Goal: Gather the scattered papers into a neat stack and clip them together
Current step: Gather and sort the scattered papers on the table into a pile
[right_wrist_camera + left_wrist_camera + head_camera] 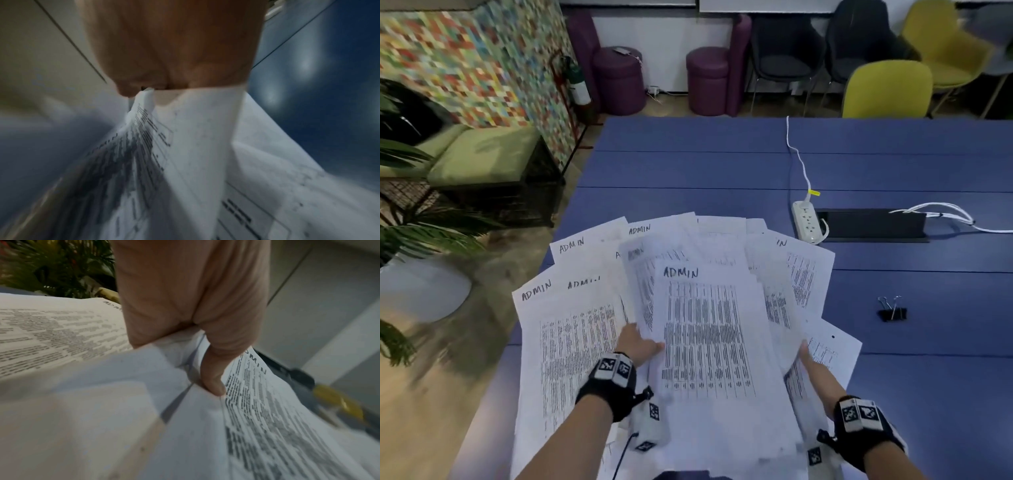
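Observation:
Several printed sheets marked ADMIN, the papers (705, 325), lie fanned out and overlapping on the near part of the blue table (705, 164). My left hand (640, 342) grips the left edge of the top bundle, its thumb on top in the left wrist view and the fingers hidden beneath the papers (267, 418). My right hand (810, 359) has its fingers tucked into the right side of the pile; in the right wrist view the papers (195, 146) run out from under the palm and hide the fingers. A black binder clip (891, 310) lies alone on the table to the right.
A white power strip (806, 221) with its cable (799, 154) and a black cable box (873, 224) sit beyond the papers. The leftmost sheets overhang the table's left edge. Chairs (887, 90) stand at the far side, and a potted plant (400, 222) on the floor at left.

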Action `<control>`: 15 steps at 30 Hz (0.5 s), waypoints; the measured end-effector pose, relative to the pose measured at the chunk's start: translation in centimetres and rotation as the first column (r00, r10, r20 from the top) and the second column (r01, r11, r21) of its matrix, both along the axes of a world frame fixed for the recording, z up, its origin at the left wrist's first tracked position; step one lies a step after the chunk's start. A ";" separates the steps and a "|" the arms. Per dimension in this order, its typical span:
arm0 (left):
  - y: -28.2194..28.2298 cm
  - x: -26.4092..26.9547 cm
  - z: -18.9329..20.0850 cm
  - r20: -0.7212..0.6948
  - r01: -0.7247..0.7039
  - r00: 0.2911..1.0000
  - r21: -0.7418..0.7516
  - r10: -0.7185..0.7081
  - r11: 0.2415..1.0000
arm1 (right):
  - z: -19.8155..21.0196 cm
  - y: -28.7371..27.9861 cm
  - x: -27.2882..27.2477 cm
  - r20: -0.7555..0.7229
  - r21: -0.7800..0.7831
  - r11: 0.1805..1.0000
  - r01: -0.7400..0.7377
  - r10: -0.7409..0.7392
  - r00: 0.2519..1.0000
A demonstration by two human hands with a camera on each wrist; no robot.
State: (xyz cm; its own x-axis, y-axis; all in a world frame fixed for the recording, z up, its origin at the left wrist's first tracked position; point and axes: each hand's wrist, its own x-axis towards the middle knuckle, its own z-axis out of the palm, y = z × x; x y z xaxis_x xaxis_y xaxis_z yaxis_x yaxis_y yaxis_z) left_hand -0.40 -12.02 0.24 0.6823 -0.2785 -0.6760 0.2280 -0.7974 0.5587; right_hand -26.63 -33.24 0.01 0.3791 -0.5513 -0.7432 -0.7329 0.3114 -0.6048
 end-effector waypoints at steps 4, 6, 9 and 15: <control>-1.6 -1.5 -1.2 -0.018 0.127 0.992 0.091 -0.125 0.988 | 0.7 -0.3 0.0 0.153 0.139 0.979 0.151 -0.172 0.973; -2.1 -1.3 -1.0 -0.064 0.175 0.984 0.111 -0.169 0.978 | 0.6 -0.3 0.6 0.110 0.046 0.991 0.123 -0.127 0.986; -2.8 -1.1 -1.4 -0.060 0.217 0.976 0.121 -0.211 0.969 | 0.5 0.2 1.5 -0.064 -0.237 0.971 -0.041 0.026 0.998; -3.2 -3.3 -2.1 0.179 0.103 0.974 0.176 -0.135 0.979 | -0.7 1.8 2.4 -0.325 -0.117 0.930 -0.348 0.295 0.898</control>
State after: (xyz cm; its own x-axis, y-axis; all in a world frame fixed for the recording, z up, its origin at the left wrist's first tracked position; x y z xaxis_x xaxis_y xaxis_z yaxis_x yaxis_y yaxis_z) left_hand -3.70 -15.20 -1.89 0.7709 -0.2617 -0.5808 0.0282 -0.8968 0.4415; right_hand -24.28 -31.39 -0.70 0.3335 -0.5628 -0.7563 -0.9288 -0.0587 -0.3658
